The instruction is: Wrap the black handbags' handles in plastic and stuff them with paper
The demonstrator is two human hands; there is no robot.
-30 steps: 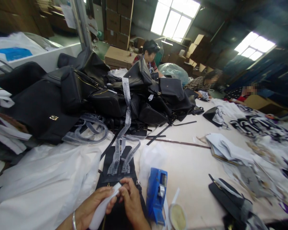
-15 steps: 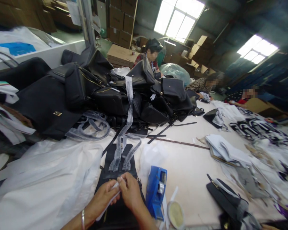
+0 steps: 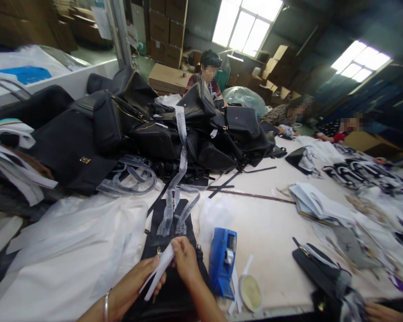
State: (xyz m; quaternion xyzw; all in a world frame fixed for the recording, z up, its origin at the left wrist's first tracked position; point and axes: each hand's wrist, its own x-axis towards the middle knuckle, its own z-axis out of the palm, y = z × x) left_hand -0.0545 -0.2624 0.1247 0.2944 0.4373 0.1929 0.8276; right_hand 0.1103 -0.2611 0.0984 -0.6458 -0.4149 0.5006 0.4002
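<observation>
A folded white strip [image 3: 160,271], paper or foam-like, is pinched between my two hands over a black backpack [image 3: 184,293]. My left hand [image 3: 147,278], with a silver bangle at its wrist, is closed around the strip's lower part. My right hand [image 3: 186,260] pinches the strip's upper end between thumb and fingers. The backpack lies on the table below both hands, its lower part partly hidden by my forearms. Film-wrapped straps [image 3: 168,219] lie across its upper part. Right of my right hand stands a blue tape dispenser [image 3: 221,264].
Black bags [image 3: 174,141] are heaped at the table's back. White sheets [image 3: 74,250] lie left, with white strips [image 3: 20,167] beyond. A round tape roll [image 3: 250,293] sits by the dispenser. Another black bag [image 3: 317,268] lies right, near another person's hand [image 3: 386,311]. Several people sit farther back.
My hands have moved slightly apart, and more of the white strip shows, now folded over between them. Another person's hand has appeared at the lower right.
</observation>
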